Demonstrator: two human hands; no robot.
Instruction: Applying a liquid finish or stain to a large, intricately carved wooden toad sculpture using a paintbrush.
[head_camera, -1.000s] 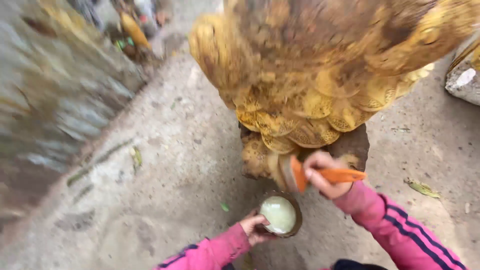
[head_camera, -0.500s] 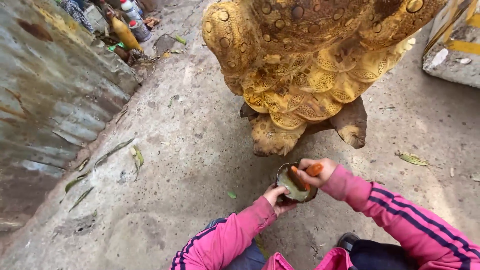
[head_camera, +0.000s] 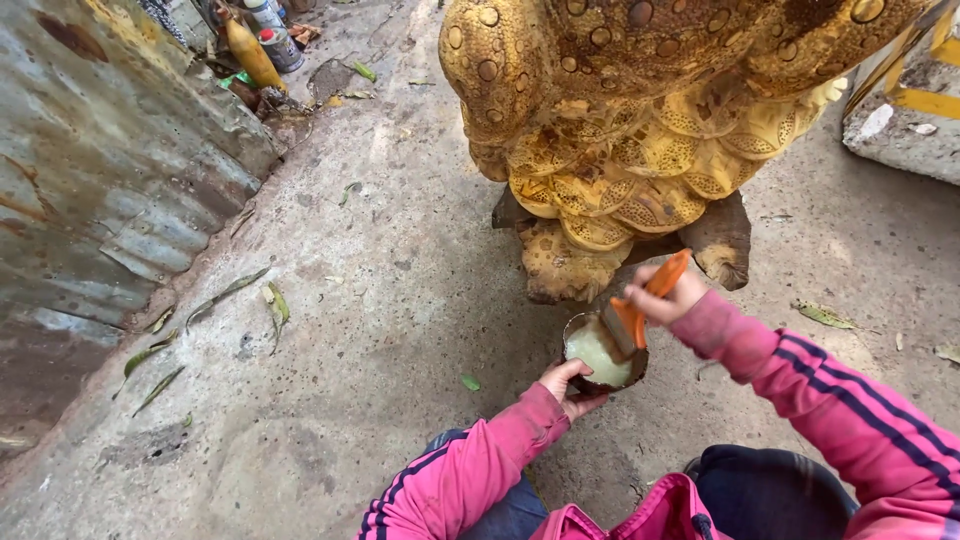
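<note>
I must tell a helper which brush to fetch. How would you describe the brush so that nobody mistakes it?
Find the big golden carved statue. Below its base, the right hand dips a brush into a small tin. It is the only orange-handled tool.

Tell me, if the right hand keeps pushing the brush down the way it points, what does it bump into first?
The right hand aims the orange-handled brush down into the small tin. It would probably meet the pale liquid inside first, though depth is hard to judge.
</note>
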